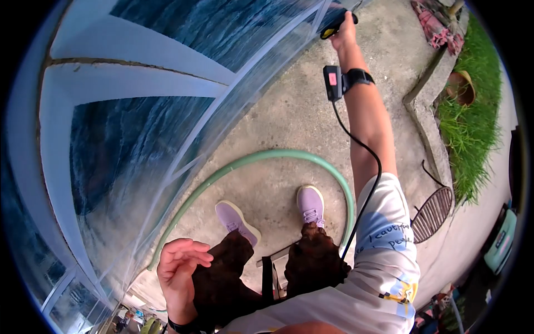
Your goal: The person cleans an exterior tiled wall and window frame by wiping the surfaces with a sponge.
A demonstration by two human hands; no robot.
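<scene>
My right hand (345,34) reaches far forward, its fingers wrapped round a black and yellow handheld object (332,29) beside the far end of a glazed blue-white wall. The object's exact kind is unclear. My left hand (179,274) hangs low in front of my body, fingers loosely bent and nothing visible in them. To its left rise dark blue panes (139,150) set in pale frames (133,82). A black box (334,83) is strapped to my right wrist, and a black cable runs from it down along the arm.
A green hose (267,155) curves over the concrete around my lilac shoes (310,205). At the right are a concrete kerb (428,133), grass (473,122), a clay pot (461,88) and a slatted dark object (434,214). Pink cloth (436,28) lies at the top right.
</scene>
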